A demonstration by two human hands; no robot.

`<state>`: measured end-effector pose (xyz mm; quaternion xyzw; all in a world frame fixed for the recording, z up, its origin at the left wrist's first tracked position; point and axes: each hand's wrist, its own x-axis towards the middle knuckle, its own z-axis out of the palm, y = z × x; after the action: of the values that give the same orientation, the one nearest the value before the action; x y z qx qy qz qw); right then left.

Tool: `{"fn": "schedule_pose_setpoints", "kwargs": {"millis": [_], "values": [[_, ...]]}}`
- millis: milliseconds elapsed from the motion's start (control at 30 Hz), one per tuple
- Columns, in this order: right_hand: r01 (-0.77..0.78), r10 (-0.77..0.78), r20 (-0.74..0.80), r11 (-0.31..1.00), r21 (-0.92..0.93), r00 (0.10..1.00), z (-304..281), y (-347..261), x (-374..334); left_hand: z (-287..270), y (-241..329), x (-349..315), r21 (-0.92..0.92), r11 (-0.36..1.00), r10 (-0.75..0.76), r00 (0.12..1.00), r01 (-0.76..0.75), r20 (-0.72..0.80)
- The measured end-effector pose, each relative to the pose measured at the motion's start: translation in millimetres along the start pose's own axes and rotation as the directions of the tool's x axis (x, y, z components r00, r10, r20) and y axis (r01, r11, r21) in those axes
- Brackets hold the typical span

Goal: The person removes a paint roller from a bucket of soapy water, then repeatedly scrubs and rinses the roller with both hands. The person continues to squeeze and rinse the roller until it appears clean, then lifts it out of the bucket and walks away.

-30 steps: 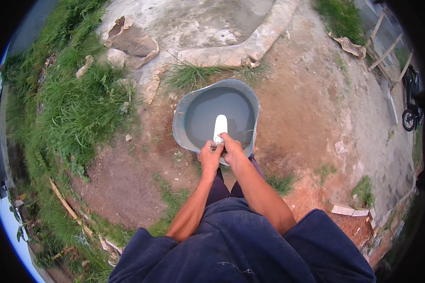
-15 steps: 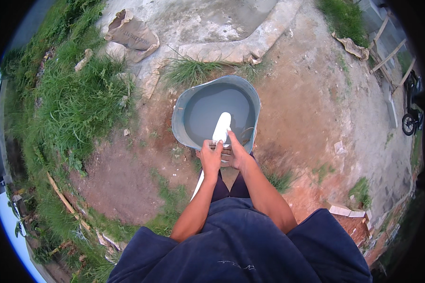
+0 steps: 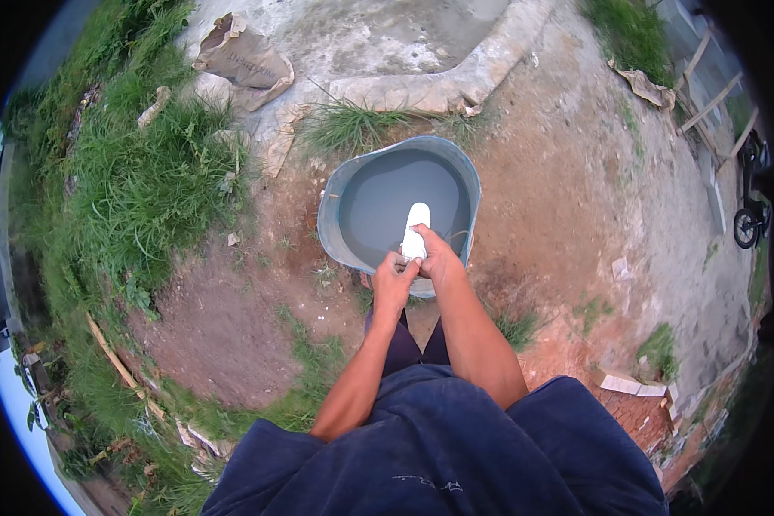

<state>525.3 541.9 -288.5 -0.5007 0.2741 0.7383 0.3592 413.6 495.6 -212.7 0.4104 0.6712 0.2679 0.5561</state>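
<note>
Open dirt (image 3: 550, 202) flanks the tub's right rim (image 3: 475, 202); the right hand (image 3: 439, 255) grips a white piece (image 3: 417, 216), left hand (image 3: 395, 274) pinching its near end.

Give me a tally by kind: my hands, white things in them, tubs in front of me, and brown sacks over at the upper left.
Left hand and right hand: 2
White rounded object: 1
Grey-blue tub: 1
Brown sack: 1
Total: 5
</note>
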Motion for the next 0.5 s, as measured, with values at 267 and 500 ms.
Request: {"fn": "schedule_pose_setpoints", "kwargs": {"millis": [267, 500], "values": [[0.174, -0.153, -0.368, 0.985, 0.022, 0.917, -27, -38, 35, -33, 34, -65, -0.185, 0.979, -0.072, 0.992, 0.09, 0.102], [0.174, -0.217, -0.425, 0.975, -0.138, 0.879, -14, -97, 95, -183, 112, -152, -0.23, 0.973, -0.038, 0.962, -0.026, -0.27]]}}
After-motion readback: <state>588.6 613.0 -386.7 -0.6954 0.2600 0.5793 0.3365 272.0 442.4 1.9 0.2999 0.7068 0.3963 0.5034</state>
